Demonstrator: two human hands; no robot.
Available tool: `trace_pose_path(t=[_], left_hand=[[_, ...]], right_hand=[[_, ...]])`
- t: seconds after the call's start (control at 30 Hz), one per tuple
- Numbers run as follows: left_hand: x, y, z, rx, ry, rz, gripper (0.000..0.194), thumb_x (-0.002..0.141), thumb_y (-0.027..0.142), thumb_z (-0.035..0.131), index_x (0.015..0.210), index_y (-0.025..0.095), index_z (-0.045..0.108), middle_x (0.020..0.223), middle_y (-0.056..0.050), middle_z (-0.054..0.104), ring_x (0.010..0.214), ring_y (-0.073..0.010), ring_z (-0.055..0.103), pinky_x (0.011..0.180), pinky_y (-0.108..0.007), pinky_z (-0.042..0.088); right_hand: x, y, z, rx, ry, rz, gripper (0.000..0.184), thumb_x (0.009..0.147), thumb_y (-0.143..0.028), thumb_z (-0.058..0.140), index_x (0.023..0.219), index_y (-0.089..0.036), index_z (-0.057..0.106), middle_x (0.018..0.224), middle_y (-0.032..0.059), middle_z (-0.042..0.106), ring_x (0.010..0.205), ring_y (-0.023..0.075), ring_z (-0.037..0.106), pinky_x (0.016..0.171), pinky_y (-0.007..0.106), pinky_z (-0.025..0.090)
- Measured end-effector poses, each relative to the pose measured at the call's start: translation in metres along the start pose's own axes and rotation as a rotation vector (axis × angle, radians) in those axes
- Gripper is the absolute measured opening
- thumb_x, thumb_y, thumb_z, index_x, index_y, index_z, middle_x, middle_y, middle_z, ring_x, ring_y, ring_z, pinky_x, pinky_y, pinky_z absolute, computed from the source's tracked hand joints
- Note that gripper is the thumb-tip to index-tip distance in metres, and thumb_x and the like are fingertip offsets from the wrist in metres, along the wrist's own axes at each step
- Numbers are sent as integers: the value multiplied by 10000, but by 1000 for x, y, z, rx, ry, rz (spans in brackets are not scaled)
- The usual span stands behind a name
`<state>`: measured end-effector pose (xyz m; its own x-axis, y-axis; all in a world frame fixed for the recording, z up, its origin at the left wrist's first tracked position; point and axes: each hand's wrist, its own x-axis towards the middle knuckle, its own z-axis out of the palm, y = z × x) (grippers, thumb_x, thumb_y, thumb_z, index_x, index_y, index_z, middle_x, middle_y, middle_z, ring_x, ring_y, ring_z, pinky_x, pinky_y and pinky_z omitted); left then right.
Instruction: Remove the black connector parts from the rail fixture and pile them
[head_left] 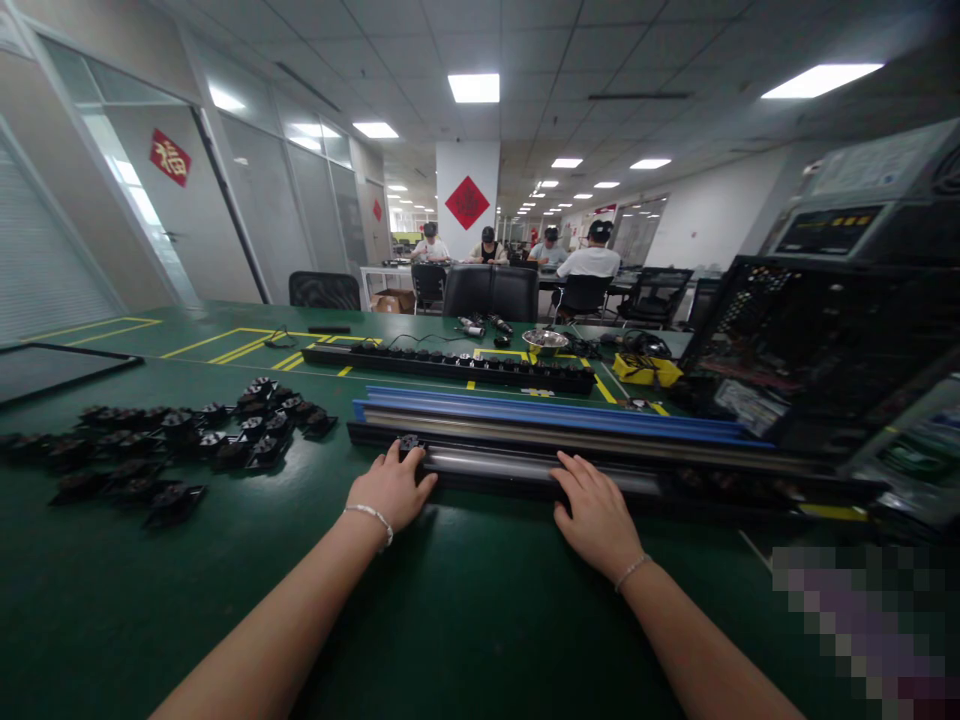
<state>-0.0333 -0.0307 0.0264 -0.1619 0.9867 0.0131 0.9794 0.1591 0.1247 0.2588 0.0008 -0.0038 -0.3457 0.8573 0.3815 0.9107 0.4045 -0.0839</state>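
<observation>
A long black channel rail (540,466) with a shiny strip along its inside lies crosswise before me. At its left end, my left hand (386,490) has bent fingertips against a small black module (409,442), its thumb lower at the rail's near side. My right hand (596,510) rests on the rail's near edge around the middle, fingers spread and holding nothing. Several dark modules (724,482) seem to sit in the rail's right part, though they are hard to make out. Many loose black modules (214,440) on square bases lie on the table to the left.
Behind the rail lies a blue-edged rail (555,412); farther back is another black rail (450,368) filled with modules. A metal bowl (545,341), a yellow box (646,369) and an open computer case (817,350) stand right on the green table (465,620). Several people sit beyond.
</observation>
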Motion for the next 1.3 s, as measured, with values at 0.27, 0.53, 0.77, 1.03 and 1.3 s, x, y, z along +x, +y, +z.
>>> trace_pose_path(t=[0.27,0.53,0.77,1.03,1.3], left_hand=[[6,-8,11,-28,81,48,574,866,606,277,1372,354,374,1492,-65,316,1359,-277,287,1038,-468,333],[10,-16,5,-46,152,-10,508,890,553,285,1290,333,508,1374,-57,491,1315,-235,377,1049,-389,347],[11,-22,3,-48,201,-26,492,891,539,294,1252,328,552,1304,-58,560,1301,-238,400,1032,-376,366],[17,-47,-4,-124,211,-175,514,882,558,264,1243,337,557,1307,-74,545,1174,-251,530,961,-380,418],[22,-102,1,-138,182,-462,634,872,576,145,1241,277,566,1222,-149,569,1204,-338,473,960,-527,379]], right_hand=[[0,-1,-1,3,-5,4,405,776,-193,433,1153,-200,579,1408,54,439,1306,223,340,1052,414,283],[1,0,1,-2,-1,0,401,779,-196,435,1152,-200,582,1405,53,443,1301,221,347,1048,408,288],[1,1,1,-14,2,-1,395,785,-204,425,1148,-203,582,1414,41,433,1303,227,344,1048,411,285],[0,1,2,-10,6,1,397,778,-196,431,1145,-201,583,1409,48,439,1306,223,338,1053,410,278],[0,0,0,0,-16,16,403,775,-198,435,1150,-204,583,1415,48,430,1310,223,333,1055,416,277]])
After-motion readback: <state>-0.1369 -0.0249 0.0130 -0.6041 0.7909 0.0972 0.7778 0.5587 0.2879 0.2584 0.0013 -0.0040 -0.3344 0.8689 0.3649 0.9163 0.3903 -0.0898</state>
